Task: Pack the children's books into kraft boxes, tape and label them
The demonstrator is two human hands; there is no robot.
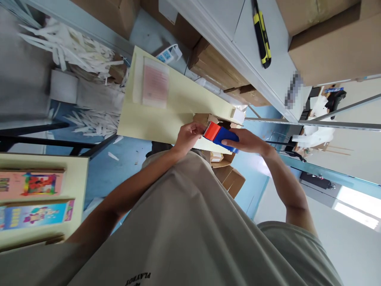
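your tape dispenser [220,135] pairs an orange-red front with a deep blue body. your bench [145,123] is pale yellow, and the sheet [155,83] shows a faded pinkish-red block. your shirt [178,222] is grey-green with black lettering. you see a black and yellow cutter [262,35], a white power strip [169,54] with light blue sockets, brown cartons [223,63], a blue floor [101,178] and a pink box [43,183] printed with a rainbow-edged picture.
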